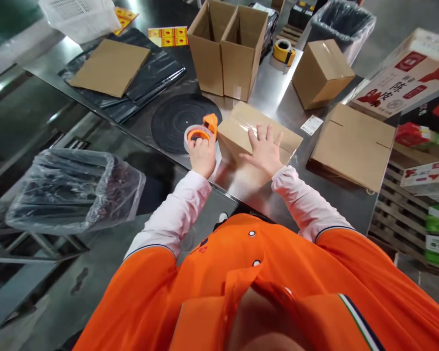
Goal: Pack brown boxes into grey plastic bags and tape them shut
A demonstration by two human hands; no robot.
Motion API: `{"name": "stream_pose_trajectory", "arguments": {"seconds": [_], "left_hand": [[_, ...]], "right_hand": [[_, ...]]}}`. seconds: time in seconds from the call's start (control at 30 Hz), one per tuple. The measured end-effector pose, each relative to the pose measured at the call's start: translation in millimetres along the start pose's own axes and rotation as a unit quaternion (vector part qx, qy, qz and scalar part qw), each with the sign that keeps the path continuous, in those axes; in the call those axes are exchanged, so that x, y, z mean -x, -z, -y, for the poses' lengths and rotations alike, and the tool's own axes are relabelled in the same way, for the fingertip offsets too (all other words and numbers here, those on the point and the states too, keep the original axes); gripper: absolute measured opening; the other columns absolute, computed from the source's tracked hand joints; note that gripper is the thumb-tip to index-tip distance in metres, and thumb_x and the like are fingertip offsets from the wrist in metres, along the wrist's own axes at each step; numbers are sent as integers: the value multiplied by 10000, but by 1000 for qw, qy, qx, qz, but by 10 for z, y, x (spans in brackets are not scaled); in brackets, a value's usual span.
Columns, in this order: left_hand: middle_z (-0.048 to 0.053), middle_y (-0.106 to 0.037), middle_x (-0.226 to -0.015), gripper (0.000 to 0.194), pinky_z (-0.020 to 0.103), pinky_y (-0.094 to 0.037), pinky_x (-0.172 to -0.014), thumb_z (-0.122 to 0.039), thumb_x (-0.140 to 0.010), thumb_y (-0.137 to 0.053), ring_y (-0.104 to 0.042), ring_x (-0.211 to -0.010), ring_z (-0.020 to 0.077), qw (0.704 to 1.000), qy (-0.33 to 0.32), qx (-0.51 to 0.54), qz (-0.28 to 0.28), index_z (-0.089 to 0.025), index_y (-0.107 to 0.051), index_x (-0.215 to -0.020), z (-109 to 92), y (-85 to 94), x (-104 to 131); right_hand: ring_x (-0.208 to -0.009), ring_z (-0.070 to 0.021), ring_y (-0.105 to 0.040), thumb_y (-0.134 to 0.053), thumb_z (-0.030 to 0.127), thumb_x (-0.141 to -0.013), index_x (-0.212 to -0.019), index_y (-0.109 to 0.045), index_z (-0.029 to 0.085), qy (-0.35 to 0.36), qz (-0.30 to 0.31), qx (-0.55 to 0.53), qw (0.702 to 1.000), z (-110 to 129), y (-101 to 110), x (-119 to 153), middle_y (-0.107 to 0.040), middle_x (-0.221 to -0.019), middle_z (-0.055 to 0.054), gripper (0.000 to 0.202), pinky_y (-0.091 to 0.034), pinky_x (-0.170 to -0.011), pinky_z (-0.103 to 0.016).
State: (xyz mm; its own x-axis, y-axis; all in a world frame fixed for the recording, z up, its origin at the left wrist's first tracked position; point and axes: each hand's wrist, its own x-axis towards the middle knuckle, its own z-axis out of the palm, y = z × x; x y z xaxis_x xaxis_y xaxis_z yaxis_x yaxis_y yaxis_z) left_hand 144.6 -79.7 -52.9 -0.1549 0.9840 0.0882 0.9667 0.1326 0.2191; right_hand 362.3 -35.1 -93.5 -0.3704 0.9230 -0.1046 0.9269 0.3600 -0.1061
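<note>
My left hand [202,156] is closed around an orange tape dispenser [209,123] with a roll of clear tape on it. The dispenser is beside the left end of a closed brown cardboard box [258,119], over the edge of a round black turntable [175,118]. On the box's top lies my right hand [265,152], fingers spread flat, close to a shiny strip of clear tape along the seam. Part of the box's near side is hidden by that hand and wrist.
Two open boxes [223,68] stand behind. To the right are a taped box [324,73], a white label [311,125] and a larger carton [354,141]. Flat cardboard [109,67] lies on black bags at left. A lined bin [69,195] stands left of the metal table.
</note>
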Motion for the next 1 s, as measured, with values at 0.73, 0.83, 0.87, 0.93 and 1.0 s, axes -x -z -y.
{"name": "stream_pose_trajectory", "arguments": {"seconds": [0.73,0.83,0.87,0.93,1.0], "left_hand": [[146,-750,-1258,459,769,-135,-1268,-224,-1083,-458,-483,-1465,353,953,-286,-41,-93,-160,-724,-1451,-887,930,-1151],[142,-720,-1330,450,759,-151,-1257,-157,-1029,-528,-443,-1478,334,965,-238,-35,-104,-123,-714,-1437,-856,962,-1516],[139,-708,-1360,453,750,-142,-1260,-163,-1034,-531,-428,-1481,322,970,-219,-34,-102,-124,-700,-1453,-798,954,-1627],[134,-673,-1442,450,735,-102,-1270,-211,-1067,-522,-391,-1485,300,980,-170,-29,-93,-116,-664,-1483,-636,902,-1807],[119,-619,-1535,450,711,-71,-1281,-255,-1094,-486,-339,-1486,278,990,-101,-12,-93,-95,-627,-1491,-455,771,-1892]], "right_hand": [[-1703,-469,-163,-849,443,-739,-1658,-524,318,360,14,-91,929,-436,22,575,-383,-1787,-78,982,-7,-1333,-749],[-1691,-488,-186,-842,407,-741,-1697,-466,282,345,34,-86,934,-491,72,230,-384,-1782,-113,1035,-54,-1312,-776],[-1687,-488,-202,-839,401,-747,-1691,-476,287,355,44,-82,930,-464,81,136,-399,-1775,-110,1018,-63,-1310,-777],[-1682,-484,-225,-836,395,-758,-1677,-498,300,373,57,-74,923,-382,90,18,-425,-1762,-99,984,-72,-1309,-777],[-1683,-481,-224,-832,408,-778,-1676,-501,305,376,60,-69,922,-312,86,-17,-429,-1760,-92,963,-74,-1310,-778]]}}
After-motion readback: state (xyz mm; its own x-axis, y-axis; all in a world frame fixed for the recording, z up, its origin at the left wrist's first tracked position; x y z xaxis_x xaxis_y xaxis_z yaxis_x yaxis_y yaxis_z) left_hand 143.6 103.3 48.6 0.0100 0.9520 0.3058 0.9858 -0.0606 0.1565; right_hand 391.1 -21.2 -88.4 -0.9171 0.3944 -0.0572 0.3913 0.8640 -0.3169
